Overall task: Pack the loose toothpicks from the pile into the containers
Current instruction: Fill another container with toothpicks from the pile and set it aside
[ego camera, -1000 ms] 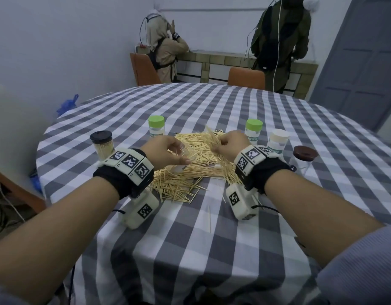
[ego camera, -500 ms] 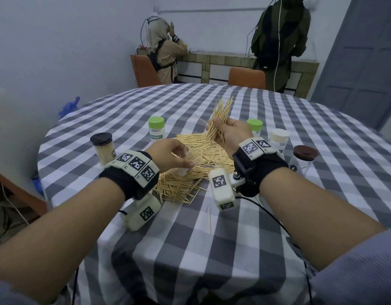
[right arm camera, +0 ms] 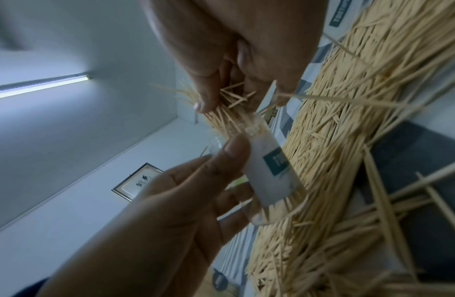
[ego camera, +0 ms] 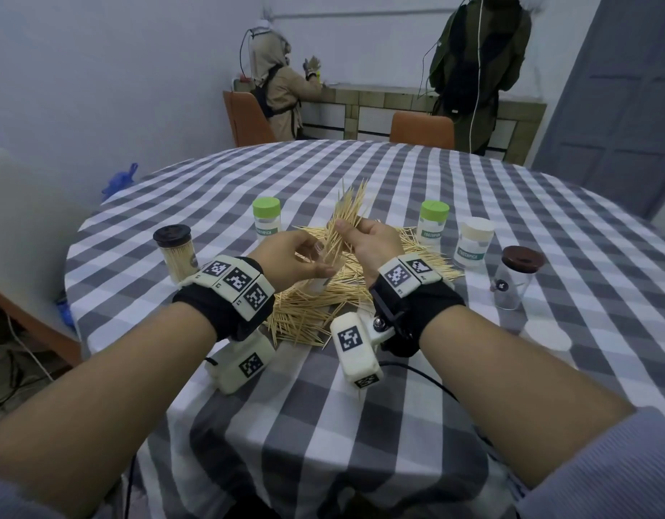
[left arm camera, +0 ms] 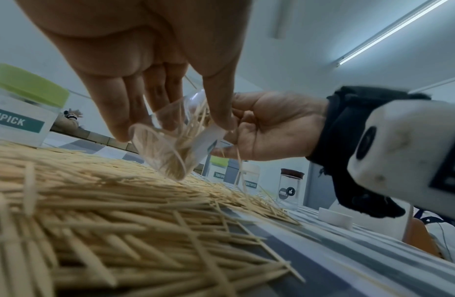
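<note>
A big pile of loose toothpicks (ego camera: 316,312) lies mid-table on the checked cloth. Just above it my left hand (ego camera: 316,261) grips a small clear container (ego camera: 320,285), tilted, its white-and-green label (right arm camera: 272,166) facing the right wrist camera. My right hand (ego camera: 347,234) pinches a bundle of toothpicks (ego camera: 347,215) that fans upward. The bundle's lower ends (right arm camera: 226,122) sit in the container's mouth. In the left wrist view the container (left arm camera: 170,146) holds toothpicks, and a few stray ones hang below my right hand (left arm camera: 266,128).
Around the pile stand two green-lidded containers (ego camera: 266,222) (ego camera: 433,226), a white-lidded one (ego camera: 473,247), a clear brown-lidded jar (ego camera: 518,280) and a full dark-lidded jar (ego camera: 177,252). A loose white lid (ego camera: 548,337) lies at right. Two people stand by the far counter.
My right hand lifted a bundle of toothpicks off the pile and brought it down to the container's mouth. My left hand raised the container slightly toward it.
</note>
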